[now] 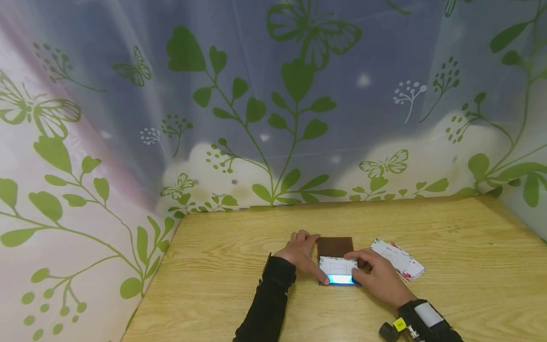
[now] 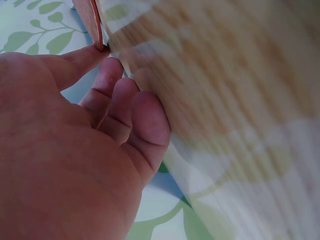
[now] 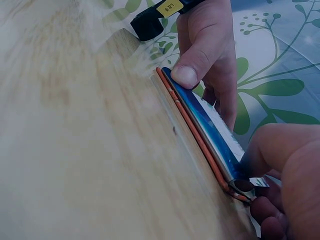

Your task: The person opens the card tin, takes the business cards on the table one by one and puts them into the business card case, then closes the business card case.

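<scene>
A brown wallet [image 1: 335, 246] lies opened out on the wooden table. On its lower half sits a white card [image 1: 337, 266] with leafy corners, above a bright blue strip [image 1: 340, 279]. My left hand [image 1: 299, 253] spans the wallet's left side; its thumb presses the lower left corner, and its index finger touches the edge near the top. At the right side, my right hand [image 1: 380, 275] pinches the white card between thumb and bent index finger. The right wrist view shows the wallet's orange-brown edge [image 3: 200, 140] side-on. How far the card sits inside is hidden.
Two or more flower-printed cards [image 1: 397, 259] lie fanned out right of the wallet, behind my right hand. The wooden table [image 1: 222, 256] meets a patterned curtain [image 1: 256, 118] at its back and left edges.
</scene>
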Available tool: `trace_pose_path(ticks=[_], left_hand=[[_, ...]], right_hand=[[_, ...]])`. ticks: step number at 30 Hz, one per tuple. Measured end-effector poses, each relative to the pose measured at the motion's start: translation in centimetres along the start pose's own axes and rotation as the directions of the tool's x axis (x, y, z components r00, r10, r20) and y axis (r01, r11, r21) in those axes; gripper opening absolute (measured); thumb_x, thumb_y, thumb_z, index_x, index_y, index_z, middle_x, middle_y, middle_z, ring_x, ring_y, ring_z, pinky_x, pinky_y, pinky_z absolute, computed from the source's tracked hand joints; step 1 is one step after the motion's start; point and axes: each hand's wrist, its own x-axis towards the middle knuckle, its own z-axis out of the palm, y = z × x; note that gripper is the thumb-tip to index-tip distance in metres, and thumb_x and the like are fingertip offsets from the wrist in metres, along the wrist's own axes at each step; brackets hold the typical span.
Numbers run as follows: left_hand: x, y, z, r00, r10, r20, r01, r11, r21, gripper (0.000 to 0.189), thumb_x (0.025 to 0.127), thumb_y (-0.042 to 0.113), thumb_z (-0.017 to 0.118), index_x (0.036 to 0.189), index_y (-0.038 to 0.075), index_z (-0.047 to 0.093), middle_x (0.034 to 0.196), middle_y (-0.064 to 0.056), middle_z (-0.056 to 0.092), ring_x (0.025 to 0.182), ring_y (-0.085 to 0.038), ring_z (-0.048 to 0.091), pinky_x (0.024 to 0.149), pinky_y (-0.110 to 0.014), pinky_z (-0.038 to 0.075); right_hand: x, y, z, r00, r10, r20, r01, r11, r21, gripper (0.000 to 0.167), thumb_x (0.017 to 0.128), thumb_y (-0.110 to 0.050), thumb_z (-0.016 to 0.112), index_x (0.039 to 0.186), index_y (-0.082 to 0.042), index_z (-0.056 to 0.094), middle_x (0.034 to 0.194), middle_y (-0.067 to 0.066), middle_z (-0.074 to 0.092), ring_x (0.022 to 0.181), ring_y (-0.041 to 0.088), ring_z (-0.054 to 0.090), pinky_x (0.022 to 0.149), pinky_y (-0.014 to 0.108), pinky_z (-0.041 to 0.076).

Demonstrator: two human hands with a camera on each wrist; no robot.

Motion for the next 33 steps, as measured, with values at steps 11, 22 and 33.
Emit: trace_pose_path(ticks=[11, 22, 33], left_hand=[[-0.03, 0.03, -0.02, 1.0, 0.0, -0.003, 0.0, 1.0, 0.008, 0.125, 0.059, 0.057, 0.097, 0.162, 0.021, 0.035, 0.143, -0.004, 0.041, 0.125, -0.02, 0.036, 0.1, -0.036, 0.046], [0.04, 0.09, 0.0, 1.0, -0.004, -0.006, 0.004, 1.0, 0.009, 0.125, 0.059, 0.057, 0.097, 0.162, 0.021, 0.036, 0.14, -0.003, 0.041, 0.122, -0.018, 0.036, 0.097, -0.033, 0.046], [0.21, 0.0, 0.08, 1.0, -0.007, 0.0, 0.007, 1.0, 0.008, 0.126, 0.059, 0.057, 0.097, 0.163, 0.022, 0.035, 0.139, -0.002, 0.041, 0.121, -0.018, 0.036, 0.098, -0.033, 0.046]], right_hand=[[-0.17, -0.12, 0.1, 1.0, -0.022, -0.004, 0.022, 1.0, -0.018, 0.028, 0.098, -0.009, 0.069, 0.124, -0.017, 0.073, 0.116, 0.001, 0.063, 0.087, 0.009, 0.058, 0.072, 0.028, 0.051], [-0.13, -0.24, 0.08, 1.0, -0.013, -0.011, 0.013, 1.0, -0.019, 0.027, 0.098, -0.01, 0.069, 0.123, -0.017, 0.073, 0.116, 0.001, 0.064, 0.086, 0.008, 0.06, 0.073, 0.028, 0.051], [-0.18, -0.2, -0.01, 1.0, -0.024, 0.002, 0.024, 1.0, -0.02, 0.025, 0.099, -0.011, 0.068, 0.122, -0.018, 0.074, 0.121, 0.001, 0.062, 0.094, 0.011, 0.058, 0.075, 0.028, 0.051]])
